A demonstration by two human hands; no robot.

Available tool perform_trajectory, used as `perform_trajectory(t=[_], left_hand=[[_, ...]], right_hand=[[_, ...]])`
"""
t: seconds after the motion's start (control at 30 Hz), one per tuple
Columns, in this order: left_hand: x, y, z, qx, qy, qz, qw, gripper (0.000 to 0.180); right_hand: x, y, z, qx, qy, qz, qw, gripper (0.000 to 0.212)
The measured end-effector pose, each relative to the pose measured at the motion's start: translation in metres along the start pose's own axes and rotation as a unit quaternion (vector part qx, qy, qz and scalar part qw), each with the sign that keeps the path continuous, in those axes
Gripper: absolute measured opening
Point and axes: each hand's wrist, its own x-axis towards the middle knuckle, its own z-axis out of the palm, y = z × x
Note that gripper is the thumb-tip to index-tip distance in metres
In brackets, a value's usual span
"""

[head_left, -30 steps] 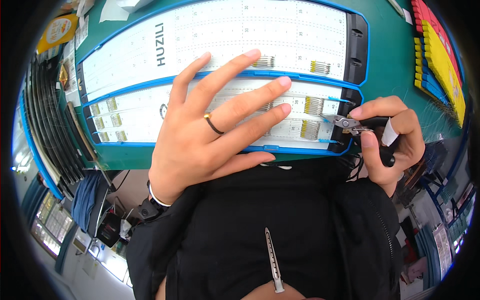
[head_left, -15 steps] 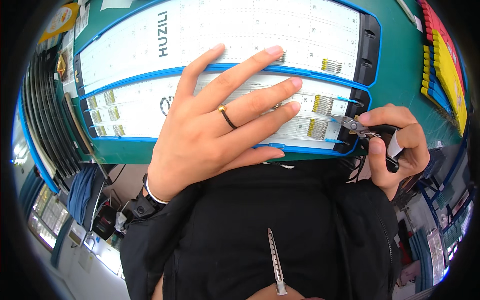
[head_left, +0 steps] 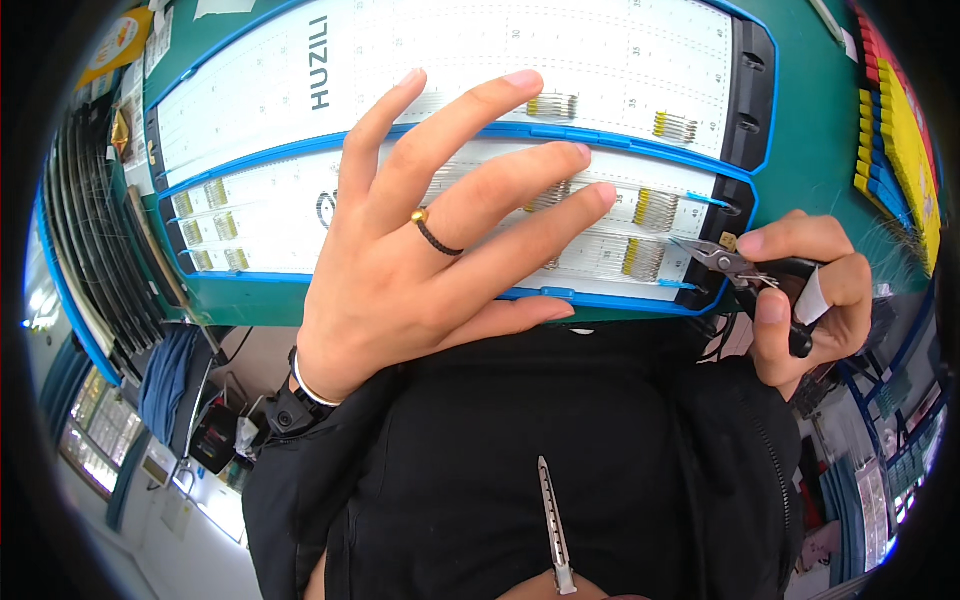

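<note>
A flat blue-edged case lies open, with a white upper panel (head_left: pixel 440 40) and a white lower panel (head_left: pixel 275 245), both printed with a scale. Fine lines run along the lower panel between small yellow-and-metal coil clusters (head_left: pixel 656 210). My left hand (head_left: pixel 390 235) is spread palm down over the middle of both panels, hiding part of them. In my right hand (head_left: pixel 845 290) are small nippers (head_left: pixel 730 263) with black handles, held at the lower panel's right end. Their metal tips point left, between two coil clusters; whether they touch a line I cannot make out.
The case rests on a green tabletop (head_left: pixel 805 160). Yellow, blue and red pieces (head_left: pixel 905 150) lie at the far right. A row of dark upright panels (head_left: pixel 85 230) stands at the left. A silver clip (head_left: pixel 552 520) hangs on my dark clothing.
My left hand has shifted slightly left over the case, uncovering a coil cluster on the upper panel. The case and the nippers appear slightly farther right in view.
</note>
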Motion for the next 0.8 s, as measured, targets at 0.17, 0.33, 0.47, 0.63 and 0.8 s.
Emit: perform_trajectory(t=[0.17,0.33,0.47,0.63,0.8], left_hand=[[-0.002,0.000,-0.001,0.019,0.002,-0.007,1.000,0.058],[0.003,0.003,-0.002,0.001,-0.002,-0.032,0.999,0.058],[0.006,0.005,-0.001,0.000,-0.011,-0.058,0.998,0.057],[0.005,-0.022,0.005,0.116,-0.005,0.054,0.992,0.057],[0.015,0.006,-0.005,0.033,-0.017,-0.037,0.999,0.057]], right_hand=[[0.003,-0.005,0.007,-0.002,-0.033,0.008,0.999,0.033],[0.011,-0.004,0.013,-0.052,-0.063,-0.024,0.996,0.031],[0.010,-0.003,0.011,-0.051,-0.094,-0.017,0.994,0.031],[0.011,-0.003,0.009,-0.058,-0.102,-0.020,0.993,0.032],[0.014,-0.005,0.009,-0.069,-0.116,-0.031,0.990,0.032]])
